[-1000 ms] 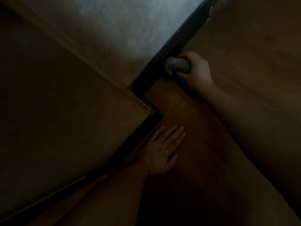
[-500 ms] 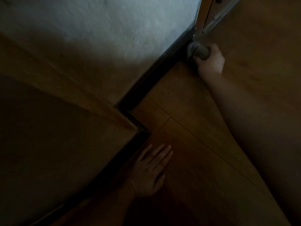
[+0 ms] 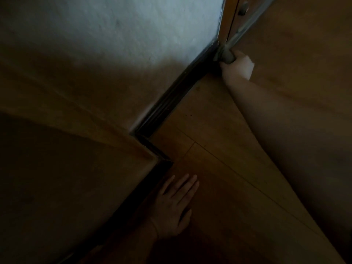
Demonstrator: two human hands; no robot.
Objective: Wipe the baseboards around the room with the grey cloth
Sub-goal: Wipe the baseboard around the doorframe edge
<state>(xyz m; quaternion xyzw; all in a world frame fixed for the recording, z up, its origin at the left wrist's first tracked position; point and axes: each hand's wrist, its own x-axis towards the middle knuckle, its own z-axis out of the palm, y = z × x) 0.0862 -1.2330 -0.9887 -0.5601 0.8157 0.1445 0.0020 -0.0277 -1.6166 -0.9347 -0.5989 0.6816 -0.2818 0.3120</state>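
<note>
Wiping is under way in a dim corner; progress can only be judged in part.

Far left: wall (image 3: pixel 66 178) in deep shadow, the baseboard (image 3: pixel 171 100) a dark strip at its foot. It runs up from lower left, jogs round a small step in the wall, then continues up-right to a door frame (image 3: pixel 226 21).

Lower centre: left hand (image 3: pixel 174 204) lies flat on the floor (image 3: pixel 219 187), fingers straight and slightly spread, holding nothing, just beside the lower run of baseboard. It appears to be bracing the body.

Upper right: right hand (image 3: pixel 237 66) at full reach, fingers curled tight around the cloth (image 3: pixel 225 57). The cloth is a bunched grey wad, pressed against the far end of the baseboard where it meets the frame.

Judgement: this run looks about finished, since the cloth sits at its end. Whether the lower run by the left hand is clean cannot be told; too dark to see dust or streaks. The rest of the room is out of view, so most of the task may remain.

The cloth looks compact, rounded, soft, mostly hidden in the grip.
</note>
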